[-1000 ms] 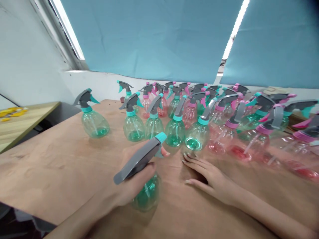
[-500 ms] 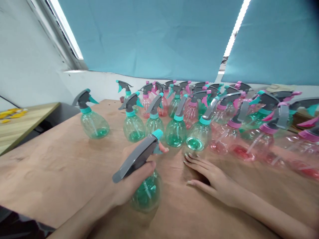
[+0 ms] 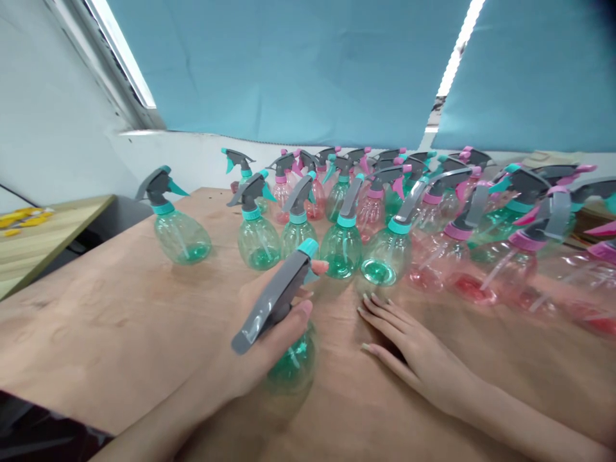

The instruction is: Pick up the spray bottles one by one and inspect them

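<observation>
My left hand point(image 3: 250, 350) is wrapped round the neck of a green spray bottle point(image 3: 291, 359) with a grey trigger head and teal nozzle, standing on the wooden table point(image 3: 110, 321). One finger lies along the trigger near the nozzle. My right hand point(image 3: 409, 340) rests flat on the table to the right of that bottle, fingers stretched out and holding nothing, its fingertips close to a green bottle point(image 3: 385, 256) in the front row.
Several green spray bottles stand in a row behind my hands, one apart at the left point(image 3: 179, 231). Several pink spray bottles point(image 3: 462, 269) crowd the right and back. A second wooden table point(image 3: 43, 237) with yellow items is at far left. Blue blinds hang behind.
The held bottle has shifted slightly right and turned more upright in my left hand. My right hand has stayed flat on the table.
</observation>
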